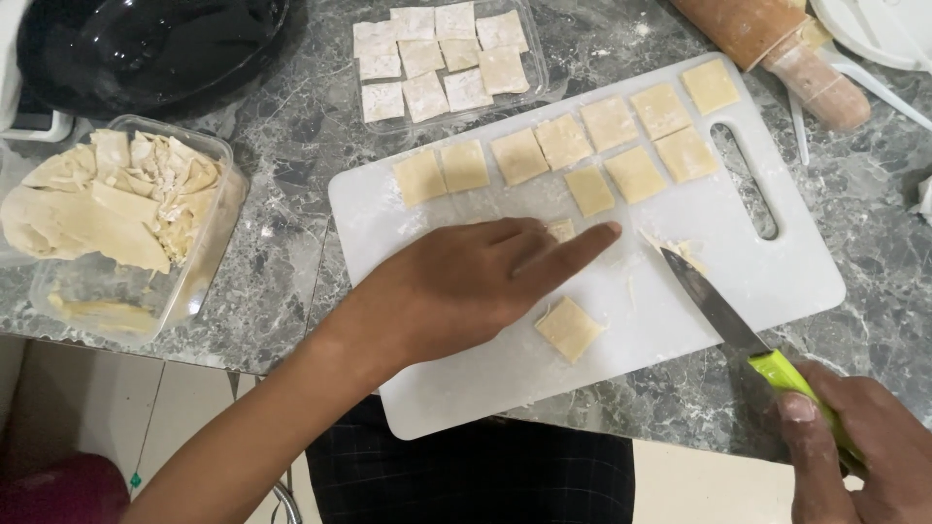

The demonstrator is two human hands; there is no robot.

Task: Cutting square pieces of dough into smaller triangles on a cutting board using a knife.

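My left hand (466, 281) lies flat on the white cutting board (777, 281), fingers stretched over a small dough piece (560, 229) that peeks out beside them. My right hand (864, 451) grips the green handle of a knife (723, 312), whose blade tip rests on the board near a dough scrap (680, 248). One cut dough square (569, 328) lies just below my left hand. Several more dough squares (563, 142) sit in rows along the board's far side.
A clear tray (442, 58) holds several floured dough squares. A plastic tub (116, 218) of dough trimmings stands at the left. A black pan (146, 49) is at the top left, a wooden rolling pin (786, 53) at the top right. The counter is grey marble.
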